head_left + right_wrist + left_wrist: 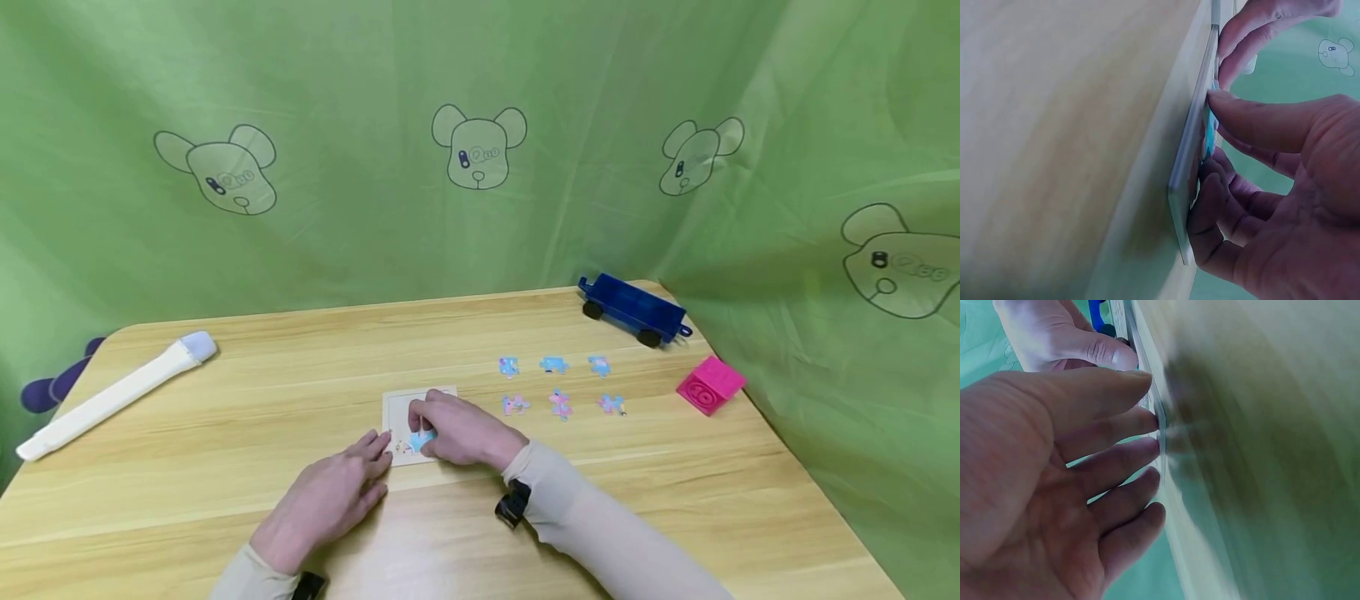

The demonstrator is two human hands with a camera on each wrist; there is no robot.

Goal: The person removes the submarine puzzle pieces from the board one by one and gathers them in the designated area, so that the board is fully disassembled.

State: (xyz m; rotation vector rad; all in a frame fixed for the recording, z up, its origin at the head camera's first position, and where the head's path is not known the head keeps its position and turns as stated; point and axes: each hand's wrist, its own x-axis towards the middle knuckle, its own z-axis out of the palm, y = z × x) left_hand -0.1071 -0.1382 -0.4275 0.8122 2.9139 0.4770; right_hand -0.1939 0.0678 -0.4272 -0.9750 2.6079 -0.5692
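Note:
A shallow puzzle board (398, 407) with a pale rim lies flat on the wooden table. My right hand (467, 429) is over its lower part and pinches a blue puzzle piece (418, 442) between thumb and fingers. In the right wrist view that blue piece (1210, 134) is down at the board's surface, partly hidden by the fingers. Another small patterned piece (402, 447) shows in the lower left corner of the board. With loosely extended fingers my left hand (327, 502) touches the board's left edge; in the left wrist view the fingertips (1150, 450) meet its rim.
Right of the board, several loose puzzle pieces (557, 404) lie in two rows. A dark blue toy wagon (633, 308) stands at the back right, with a pink cube (711, 386) nearer. Far left lies a long white stick-like object (120, 397). A green curtain (352, 225) hangs behind the table.

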